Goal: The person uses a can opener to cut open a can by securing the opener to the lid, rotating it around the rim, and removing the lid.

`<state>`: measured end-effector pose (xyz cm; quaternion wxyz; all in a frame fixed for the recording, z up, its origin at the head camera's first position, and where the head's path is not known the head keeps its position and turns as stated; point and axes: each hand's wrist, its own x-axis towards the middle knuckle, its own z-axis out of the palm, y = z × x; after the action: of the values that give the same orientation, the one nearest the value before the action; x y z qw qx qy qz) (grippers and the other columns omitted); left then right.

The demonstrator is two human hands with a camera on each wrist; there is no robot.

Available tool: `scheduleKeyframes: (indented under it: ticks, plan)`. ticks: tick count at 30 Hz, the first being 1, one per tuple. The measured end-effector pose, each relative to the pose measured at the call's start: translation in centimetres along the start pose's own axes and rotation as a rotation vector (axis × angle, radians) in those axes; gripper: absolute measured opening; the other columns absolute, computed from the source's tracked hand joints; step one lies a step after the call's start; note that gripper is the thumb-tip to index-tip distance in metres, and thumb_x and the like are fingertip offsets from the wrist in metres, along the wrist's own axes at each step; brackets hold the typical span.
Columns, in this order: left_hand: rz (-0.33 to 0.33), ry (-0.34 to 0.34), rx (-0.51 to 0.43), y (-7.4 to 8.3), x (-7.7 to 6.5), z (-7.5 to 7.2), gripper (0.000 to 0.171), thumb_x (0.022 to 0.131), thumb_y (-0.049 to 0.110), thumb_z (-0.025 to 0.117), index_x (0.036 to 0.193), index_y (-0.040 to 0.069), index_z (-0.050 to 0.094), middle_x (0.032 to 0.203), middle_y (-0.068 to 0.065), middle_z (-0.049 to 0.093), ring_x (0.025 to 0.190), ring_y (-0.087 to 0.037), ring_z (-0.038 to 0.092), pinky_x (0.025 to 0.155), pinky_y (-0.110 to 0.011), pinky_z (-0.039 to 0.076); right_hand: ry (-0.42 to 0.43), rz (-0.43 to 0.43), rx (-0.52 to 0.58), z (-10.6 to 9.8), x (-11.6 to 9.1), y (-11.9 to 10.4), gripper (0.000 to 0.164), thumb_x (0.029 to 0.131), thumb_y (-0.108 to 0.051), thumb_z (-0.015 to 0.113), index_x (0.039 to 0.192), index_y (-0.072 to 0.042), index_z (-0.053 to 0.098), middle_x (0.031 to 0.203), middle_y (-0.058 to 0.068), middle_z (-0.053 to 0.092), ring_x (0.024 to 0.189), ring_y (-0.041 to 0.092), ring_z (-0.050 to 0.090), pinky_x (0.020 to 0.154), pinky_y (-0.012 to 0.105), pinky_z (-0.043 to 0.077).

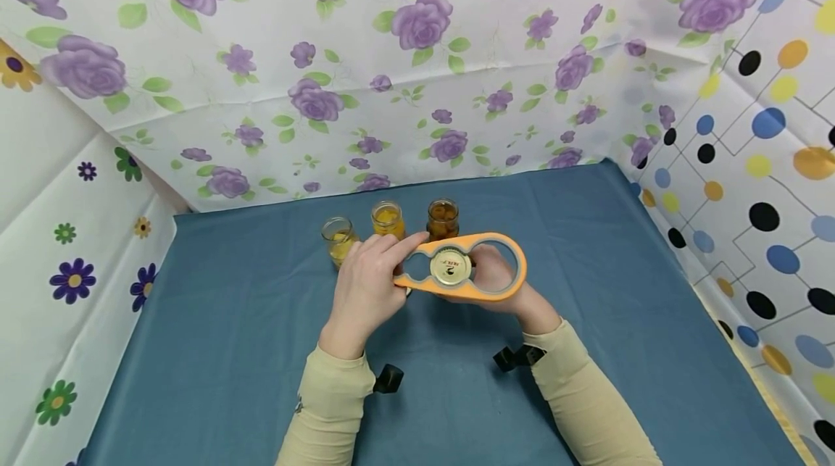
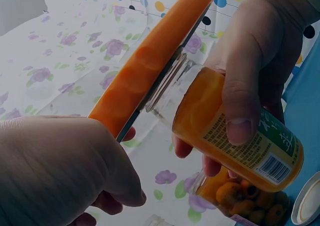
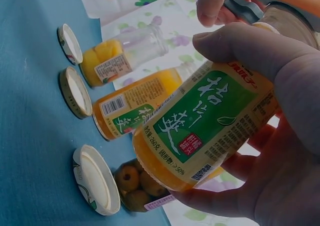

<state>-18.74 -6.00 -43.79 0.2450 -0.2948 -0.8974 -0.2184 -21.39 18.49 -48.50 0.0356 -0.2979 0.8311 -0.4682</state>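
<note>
My left hand [image 1: 368, 281] grips the narrow end of an orange jar opener [image 2: 150, 56] with grey-lined rings. One ring of the opener sits around the gold lid [image 1: 451, 266] of a glass jar [image 3: 210, 121]. That jar holds orange fruit and has a green and cream label. Its body is in my right hand [image 1: 493, 272], with the thumb on one side and the fingers around the other. The left wrist view has the jar tilted, its neck against the opener. In the head view the opener and hands hide most of the jar.
Behind the hands stand three lidless jars: yellow fruit [image 1: 339, 241], orange fruit [image 1: 388, 216] and dark round fruit [image 1: 443, 216]. Near them lie three loose lids, a small one [image 3: 72, 43], a middle one [image 3: 76, 93] and a larger one [image 3: 97, 178]. Blue cloth [image 1: 248, 350] covers the table.
</note>
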Motion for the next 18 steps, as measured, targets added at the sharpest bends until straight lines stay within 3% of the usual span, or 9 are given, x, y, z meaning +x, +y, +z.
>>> scheduleKeyframes:
  ticks: [8,18]
  plan:
    - [-0.001,0.015,0.020,-0.15,-0.08,0.13,0.067,0.075,-0.016,0.069,0.131,0.018,0.079,0.073,0.002,0.058,0.070,-0.021,0.055,0.064,-0.035,0.036,-0.013,0.008,0.051,0.03,-0.11,0.12,0.029,0.089,-0.017,0.086,0.115,-0.008,0.078,0.100,-0.002,0.075,0.091,0.015,0.071,0.084,0.043,0.057]
    - [-0.009,0.029,0.034,-0.09,-0.14,0.12,0.068,0.075,-0.017,0.068,0.131,0.019,0.079,0.074,0.001,0.060,0.069,-0.022,0.056,0.065,-0.036,0.038,-0.024,0.041,0.020,0.20,-0.03,-0.21,0.036,0.091,-0.020,0.086,0.123,-0.005,0.074,0.081,-0.007,0.067,0.063,0.012,0.057,0.063,0.036,0.048]
